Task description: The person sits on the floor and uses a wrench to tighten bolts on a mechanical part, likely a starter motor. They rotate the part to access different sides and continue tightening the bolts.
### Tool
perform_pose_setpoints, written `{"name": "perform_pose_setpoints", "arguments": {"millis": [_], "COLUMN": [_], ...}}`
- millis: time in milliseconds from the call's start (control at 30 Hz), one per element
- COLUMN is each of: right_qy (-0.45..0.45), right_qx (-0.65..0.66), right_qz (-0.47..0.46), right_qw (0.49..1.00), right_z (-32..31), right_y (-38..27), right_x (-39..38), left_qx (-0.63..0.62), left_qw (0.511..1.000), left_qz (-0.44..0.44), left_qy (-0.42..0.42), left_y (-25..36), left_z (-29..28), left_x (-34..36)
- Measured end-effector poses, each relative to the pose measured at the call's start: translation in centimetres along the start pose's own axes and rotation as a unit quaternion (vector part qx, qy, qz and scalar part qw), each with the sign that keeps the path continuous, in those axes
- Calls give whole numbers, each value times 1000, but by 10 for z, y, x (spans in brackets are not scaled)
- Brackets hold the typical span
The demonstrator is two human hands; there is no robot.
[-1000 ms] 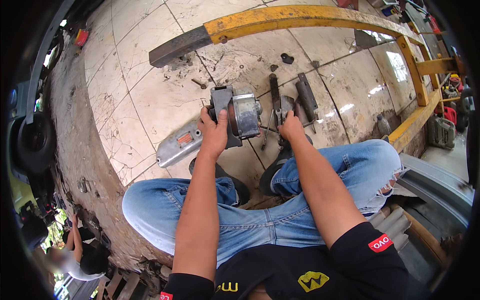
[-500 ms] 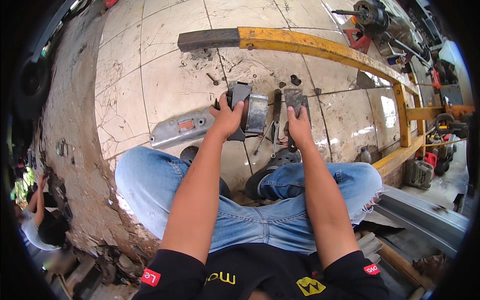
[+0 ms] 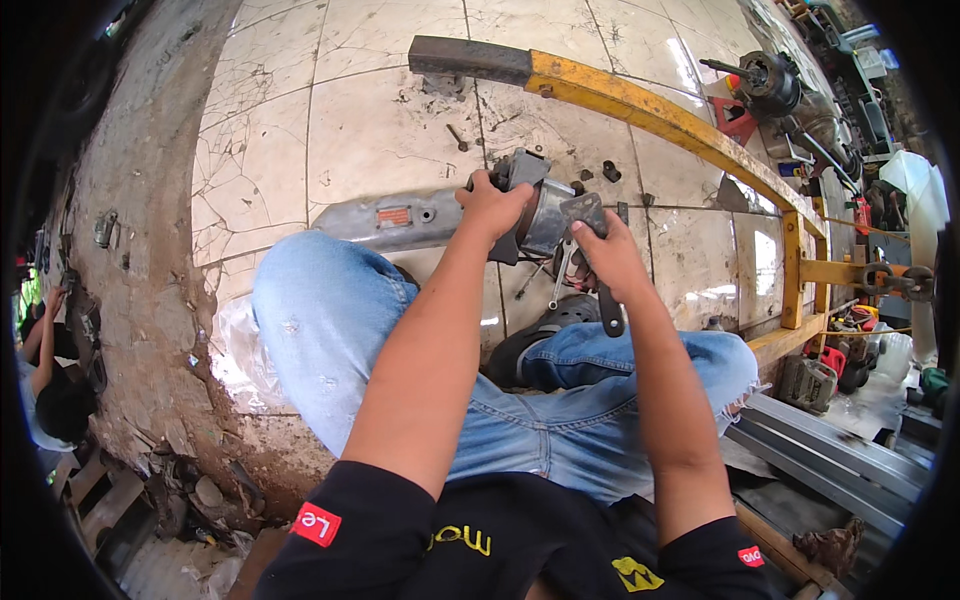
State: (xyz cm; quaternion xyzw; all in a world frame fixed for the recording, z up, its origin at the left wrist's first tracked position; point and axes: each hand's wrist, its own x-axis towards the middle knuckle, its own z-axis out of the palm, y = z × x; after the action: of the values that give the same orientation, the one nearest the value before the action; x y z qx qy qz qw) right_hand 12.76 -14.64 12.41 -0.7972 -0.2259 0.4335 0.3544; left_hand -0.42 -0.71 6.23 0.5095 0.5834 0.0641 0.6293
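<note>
My left hand grips the dark bracket end of a metal housing with a silver cylindrical body. My right hand is closed on a flat dark metal bar with a wider upper end, held tilted against or very near the housing's right side; whether they touch I cannot tell. A long dull-silver cover with an orange label lies on the tiles left of the housing. Combination wrenches lie below the housing, partly hidden by my right hand and the bar.
A yellow steel frame spans above and right of my hands. A bolt and small dark parts lie beyond them. A large mechanical assembly stands upper right, steel channels lower right. Another person is at far left.
My left hand has moved rightward and forward with the housing. My right hand took hold of the flat bar, raised it, and has brought it tilted toward the housing.
</note>
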Motion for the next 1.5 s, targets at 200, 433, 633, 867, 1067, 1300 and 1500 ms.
{"name": "perform_pose_setpoints", "arguments": {"millis": [200, 433, 633, 867, 1067, 1300, 1500], "right_qy": [21, 76, 88, 78, 77, 119, 118], "right_qx": [-49, -99, -96, -27, 52, -34, -4], "right_qz": [-19, -61, -55, -54, -71, -66, -52], "right_qw": [998, 990, 990, 995, 993, 990, 992], "right_z": [2, 19, 28, 32, 40, 48, 47], "right_y": [-1, 8, 11, 22, 28, 39, 40], "right_x": [23, 26, 27, 33, 30, 41, 39], "left_qx": [-17, 29, 34, 19, 44, 38, 48], "left_qw": [1000, 999, 999, 999, 999, 999, 999], "left_qz": [-9, 30, 22, 18, 4, 23, 8], "left_qy": [14, 19, -25, -29, -17, -24, -21], "left_y": [-1, -18, -15, -7, -12, -9, -8], "left_z": [6, 11, 4, 1, 4, 3, 4], "left_x": [4, 12, 11, 3, 5, 8, 8]}}
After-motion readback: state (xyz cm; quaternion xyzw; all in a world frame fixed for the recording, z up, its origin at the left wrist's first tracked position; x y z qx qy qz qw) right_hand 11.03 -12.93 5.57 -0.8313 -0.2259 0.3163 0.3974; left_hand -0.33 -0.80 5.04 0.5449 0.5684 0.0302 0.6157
